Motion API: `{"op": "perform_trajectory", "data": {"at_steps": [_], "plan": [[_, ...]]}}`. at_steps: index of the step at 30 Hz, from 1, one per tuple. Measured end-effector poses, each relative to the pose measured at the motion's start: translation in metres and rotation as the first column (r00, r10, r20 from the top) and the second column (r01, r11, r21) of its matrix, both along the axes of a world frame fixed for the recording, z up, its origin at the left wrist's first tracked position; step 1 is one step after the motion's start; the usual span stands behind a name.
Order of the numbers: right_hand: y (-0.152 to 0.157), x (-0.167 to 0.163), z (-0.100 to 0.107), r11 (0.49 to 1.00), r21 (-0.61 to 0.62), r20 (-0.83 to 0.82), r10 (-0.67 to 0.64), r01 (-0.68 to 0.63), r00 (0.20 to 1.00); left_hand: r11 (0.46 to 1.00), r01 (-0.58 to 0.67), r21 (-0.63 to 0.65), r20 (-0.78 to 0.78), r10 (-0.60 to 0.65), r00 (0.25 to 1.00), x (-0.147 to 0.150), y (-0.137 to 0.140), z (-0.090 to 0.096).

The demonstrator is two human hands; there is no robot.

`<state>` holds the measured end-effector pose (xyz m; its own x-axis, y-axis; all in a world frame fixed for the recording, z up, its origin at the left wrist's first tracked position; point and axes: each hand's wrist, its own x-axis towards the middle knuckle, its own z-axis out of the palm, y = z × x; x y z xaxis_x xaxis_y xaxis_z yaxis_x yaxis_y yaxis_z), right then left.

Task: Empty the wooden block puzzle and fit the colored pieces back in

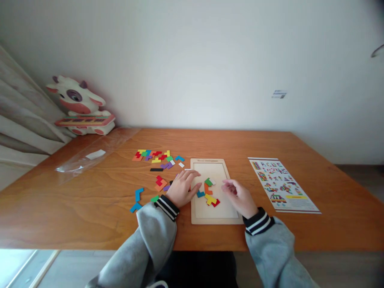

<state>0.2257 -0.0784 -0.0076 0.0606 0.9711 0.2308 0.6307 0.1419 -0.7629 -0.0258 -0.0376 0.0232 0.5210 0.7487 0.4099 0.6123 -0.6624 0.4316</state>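
A pale wooden puzzle board (pixel 217 221) with a raised rim lies on the table. Inside it, near the middle, sit a green piece (pixel 208 182), an orange piece (pixel 207 189), a blue piece (pixel 200 194), a yellow piece (pixel 210 199) and a red piece (pixel 216 203); a white piece (pixel 213 181) shows beside the green one. Over the board's left edge is my left hand (pixel 183 187), fingers and thumb apart, hiding some pieces beneath. My right hand (pixel 239 197) hovers by the right edge, fingers loosely curled, with nothing visible in them.
Many coloured pieces (pixel 156 160) are scattered left of the board, with blue pieces (pixel 138 195) nearer me. A printed pattern sheet (pixel 283 186) lies to the right. At the back left are a clear plastic bag (pixel 78 162) and a cow-shaped toy keyboard (pixel 85 120).
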Motion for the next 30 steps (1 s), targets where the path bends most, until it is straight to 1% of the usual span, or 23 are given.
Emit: {"op": "perform_trajectory", "data": {"at_steps": [1,3,5,7,10,12,16,19,21,23,25,26,28,30], "plan": [[0.003,0.002,0.003,0.999,0.017,0.056,0.025,-0.026,0.998,1.0,-0.016,0.001,-0.001,0.016,1.0,0.001,0.006,-0.003],[0.009,0.004,0.006,0.99,0.13,0.199,0.021,-0.048,0.98,0.998,-0.059,0.004,-0.004,0.059,0.998,0.0,0.015,-0.009],[0.012,0.006,0.002,0.97,0.237,0.328,-0.031,-0.05,0.944,0.996,-0.086,0.008,-0.025,0.086,0.996,-0.006,0.018,-0.017],[0.013,0.01,-0.007,0.964,0.262,0.396,-0.07,-0.039,0.916,0.995,-0.096,0.016,-0.053,0.097,0.994,-0.012,0.018,-0.022],[0.011,0.02,-0.022,0.961,0.275,0.391,-0.11,-0.002,0.914,0.995,-0.1,0.02,-0.077,0.101,0.992,-0.016,0.015,-0.025],[0.009,0.029,-0.027,0.959,0.284,0.362,-0.122,0.015,0.924,0.995,-0.098,0.014,-0.076,0.099,0.992,-0.016,0.015,-0.024],[0.003,0.046,-0.026,0.949,0.308,0.316,-0.174,0.073,0.933,0.995,-0.095,-0.006,-0.061,0.095,0.994,-0.015,0.015,-0.022],[-0.003,0.06,-0.025,0.943,0.317,0.302,-0.2,0.099,0.932,0.997,-0.08,0.006,-0.07,0.08,0.994,-0.013,0.014,-0.018],[-0.006,0.069,-0.027,0.944,0.315,0.306,-0.202,0.101,0.93,0.999,-0.027,0.027,-0.1,0.03,0.994,-0.009,0.011,-0.016],[-0.007,0.077,-0.029,0.944,0.314,0.312,-0.206,0.104,0.927,0.996,0.082,0.039,-0.153,-0.075,0.985,-0.004,0.007,-0.015],[-0.008,0.081,-0.03,0.944,0.314,0.32,-0.21,0.106,0.924,0.98,0.195,0.039,-0.196,-0.184,0.963,0.001,0.005,-0.016],[-0.008,0.082,-0.03,0.946,0.309,0.329,-0.207,0.102,0.921,0.973,0.228,0.04,-0.206,-0.216,0.954,0.002,0.005,-0.017],[-0.009,0.078,-0.028,0.954,0.291,0.37,-0.183,0.074,0.911,0.971,0.234,0.052,-0.206,-0.219,0.954,0.001,0.007,-0.021],[-0.009,0.071,-0.026,0.966,0.257,0.431,-0.138,0.026,0.892,0.978,0.193,0.074,-0.198,-0.176,0.964,-0.005,0.012,-0.025]]}}
